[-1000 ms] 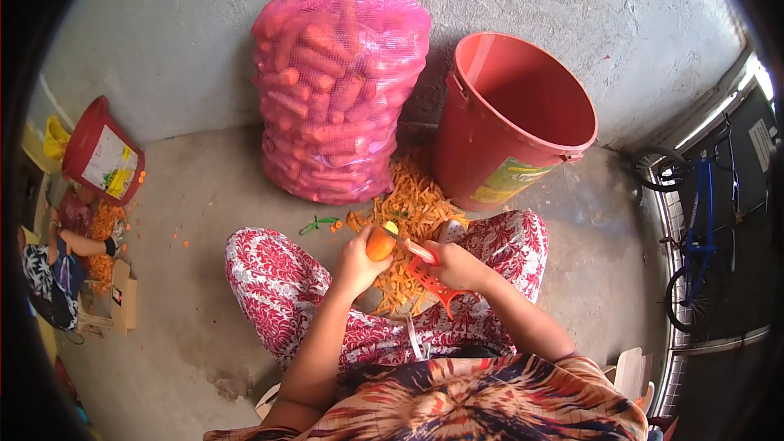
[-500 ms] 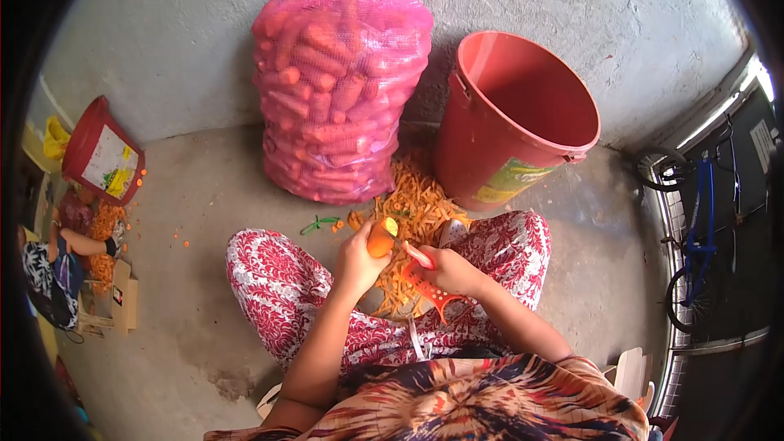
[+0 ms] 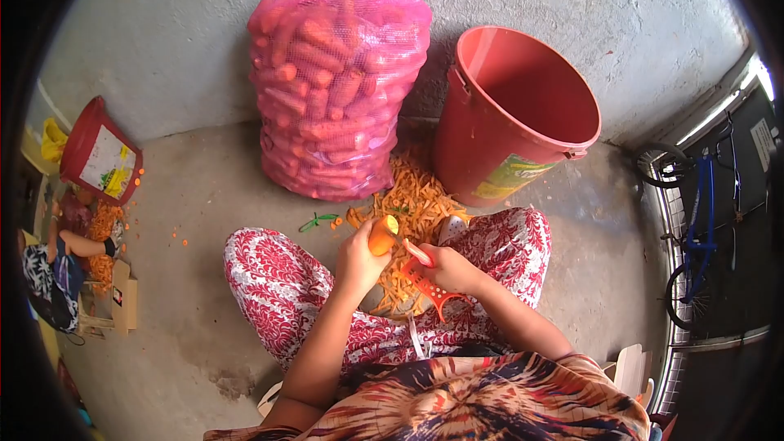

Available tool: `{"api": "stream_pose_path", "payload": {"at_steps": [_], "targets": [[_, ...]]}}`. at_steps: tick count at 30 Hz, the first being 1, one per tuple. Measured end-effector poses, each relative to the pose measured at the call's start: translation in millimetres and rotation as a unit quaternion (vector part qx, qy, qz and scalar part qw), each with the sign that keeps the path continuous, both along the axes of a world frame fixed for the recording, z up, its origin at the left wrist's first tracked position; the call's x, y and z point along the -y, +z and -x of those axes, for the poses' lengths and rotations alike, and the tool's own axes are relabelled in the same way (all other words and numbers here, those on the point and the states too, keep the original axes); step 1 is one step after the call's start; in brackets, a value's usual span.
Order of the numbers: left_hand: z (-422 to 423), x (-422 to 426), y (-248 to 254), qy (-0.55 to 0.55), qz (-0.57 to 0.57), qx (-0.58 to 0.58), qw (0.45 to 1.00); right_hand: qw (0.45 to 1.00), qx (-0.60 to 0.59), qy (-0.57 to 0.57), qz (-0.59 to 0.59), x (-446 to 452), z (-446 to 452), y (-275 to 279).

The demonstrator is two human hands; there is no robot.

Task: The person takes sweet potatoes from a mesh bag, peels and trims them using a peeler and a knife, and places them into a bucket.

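My left hand (image 3: 356, 263) is closed around a thick carrot (image 3: 380, 237); its pale yellow-green cut end points up and away from me. Close beside it, my right hand (image 3: 455, 270) grips a pinkish-red handle (image 3: 419, 254), which looks like that of a small knife, its thin dark blade near the carrot. An orange peeler (image 3: 426, 284) with a perforated handle and forked head sticks out below the same hand. Under both hands, a heap of carrot peelings (image 3: 412, 196) lies on the floor between my legs.
A pink mesh sack (image 3: 339, 90) full of carrots stands against the wall, beside a large red bucket (image 3: 523, 114). A green tie (image 3: 318, 222) lies on the floor. Far left, another person (image 3: 61, 273) sits near peelings and a red bucket (image 3: 102, 153). A blue bicycle (image 3: 701, 229) stands right.
The view has shifted very slightly. Both hands keep nearly the same pose, with the carrot and the tools still in their grip.
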State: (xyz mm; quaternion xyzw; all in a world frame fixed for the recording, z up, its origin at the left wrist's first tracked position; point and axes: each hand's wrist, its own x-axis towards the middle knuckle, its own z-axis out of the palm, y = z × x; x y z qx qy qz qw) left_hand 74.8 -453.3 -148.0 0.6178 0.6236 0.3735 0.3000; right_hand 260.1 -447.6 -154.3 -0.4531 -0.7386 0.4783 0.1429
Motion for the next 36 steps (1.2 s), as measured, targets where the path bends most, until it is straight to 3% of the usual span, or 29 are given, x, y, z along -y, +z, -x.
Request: {"api": "stream_pose_path", "payload": {"at_steps": [6,9,12,14,18,21,24,27,28,31,34,36], "targets": [[-0.7,3.2,3.2,0.002,-0.032,-0.052,0.998,1.000,-0.001,-0.012,-0.001,2.6,1.6,-26.7],[3.7,3.2,10.0,-0.047,-0.019,-0.017,0.999,0.999,0.038,-0.015,-0.023,3.3,3.0,-27.8],[11.1,2.5,-6.9,-0.082,0.041,-0.008,0.996,0.998,0.051,-0.018,-0.038,0.9,5.2,-24.7],[16.5,1.6,-15.5,-0.126,0.080,0.065,0.987,0.996,0.066,-0.012,-0.054,-1.3,5.9,-23.5],[21.6,1.8,-4.8,-0.181,0.157,0.125,0.963,0.991,0.099,0.007,-0.087,-3.1,3.0,-19.3],[31.0,-1.5,-0.5,-0.221,0.336,0.240,0.884,0.990,0.108,0.009,-0.085,0.2,3.4,-10.8],[23.1,1.2,6.9,-0.208,0.198,0.123,0.950,0.993,0.088,0.006,-0.085,-0.2,2.0,-15.5],[7.5,8.5,-2.1,-0.093,0.011,-0.017,0.995,0.996,0.062,-0.010,-0.062,-5.4,0.5,-29.8],[2.8,9.9,3.8,-0.069,0.048,-0.020,0.996,0.997,0.057,-0.017,-0.057,-4.9,1.5,-32.4],[-2.8,14.4,0.8,-0.024,0.005,-0.096,0.995,0.998,0.044,-0.034,-0.018,-5.8,3.6,-47.7],[5.2,10.8,-5.7,-0.071,0.070,-0.004,0.995,0.997,0.056,-0.035,-0.028,-7.5,4.0,-44.2],[11.1,11.0,-0.8,-0.227,0.176,0.247,0.925,0.995,0.093,-0.036,0.001,-16.3,2.3,-38.9]]}}
